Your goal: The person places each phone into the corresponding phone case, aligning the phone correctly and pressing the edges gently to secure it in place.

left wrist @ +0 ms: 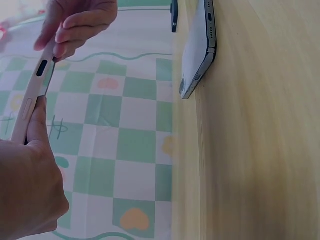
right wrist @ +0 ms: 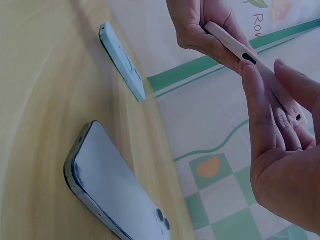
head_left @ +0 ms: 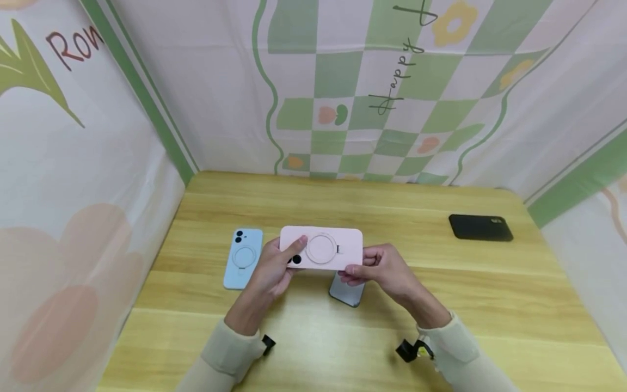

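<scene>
A pink phone case (head_left: 349, 239) with a ring on its back is held sideways in both hands above the table. My left hand (head_left: 266, 275) grips its left end, thumb on the back near the dark camera circles and fingers underneath. At the lower right corner my right hand (head_left: 389, 270) pinches it between thumb and fingers. Side cutouts show on the pink case (right wrist: 272, 82) in the right wrist view; whether a phone is inside I cannot tell. Below it, a silver-grey phone (head_left: 346, 291) lies on the table, back up, with lenses visible in the right wrist view.
A light blue phone case (head_left: 238, 275) with a ring lies left of my left hand. Toward the back right lies a black phone case (head_left: 477, 227). The wooden table (head_left: 313, 337) meets patterned cloth (head_left: 235, 81) at the back and sides.
</scene>
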A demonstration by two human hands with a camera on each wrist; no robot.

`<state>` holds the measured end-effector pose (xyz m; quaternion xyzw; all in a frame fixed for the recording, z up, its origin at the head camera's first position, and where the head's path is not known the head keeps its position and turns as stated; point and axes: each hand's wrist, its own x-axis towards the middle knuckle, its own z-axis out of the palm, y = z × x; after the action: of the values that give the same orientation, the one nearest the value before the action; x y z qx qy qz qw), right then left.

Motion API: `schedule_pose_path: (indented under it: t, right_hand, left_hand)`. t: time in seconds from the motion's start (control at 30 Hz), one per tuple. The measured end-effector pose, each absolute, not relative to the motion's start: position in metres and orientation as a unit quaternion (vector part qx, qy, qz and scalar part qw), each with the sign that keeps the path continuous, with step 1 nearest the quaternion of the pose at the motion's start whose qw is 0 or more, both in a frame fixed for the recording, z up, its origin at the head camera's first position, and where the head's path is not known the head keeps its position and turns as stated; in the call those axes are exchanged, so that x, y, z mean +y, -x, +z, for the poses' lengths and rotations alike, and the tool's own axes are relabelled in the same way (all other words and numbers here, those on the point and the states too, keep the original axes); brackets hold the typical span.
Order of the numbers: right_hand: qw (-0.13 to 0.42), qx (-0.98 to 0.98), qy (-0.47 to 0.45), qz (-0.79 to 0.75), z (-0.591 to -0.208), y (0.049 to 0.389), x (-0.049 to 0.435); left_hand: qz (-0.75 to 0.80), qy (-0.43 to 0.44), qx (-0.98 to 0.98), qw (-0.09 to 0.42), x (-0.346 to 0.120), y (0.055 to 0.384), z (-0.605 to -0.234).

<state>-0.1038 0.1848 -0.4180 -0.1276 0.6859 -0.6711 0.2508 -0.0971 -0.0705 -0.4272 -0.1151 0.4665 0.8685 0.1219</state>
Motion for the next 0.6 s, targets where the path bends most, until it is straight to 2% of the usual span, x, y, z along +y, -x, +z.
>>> schedule_pose_path:
  t: [0.27, 0.6]
  right_hand:
    - [0.248, 0.652, 0.101, -0.710, -0.421, 0.100, 0.181]
    - [0.208, 0.599, 0.087, -0.768, -0.425, 0.097, 0.170]
  left_hand:
    - [0.876, 0.120, 0.449, 0.129, -0.070, 0.096, -0.425]
    - [0.892, 0.115, 0.424, 0.111, -0.067, 0.095, -0.419]
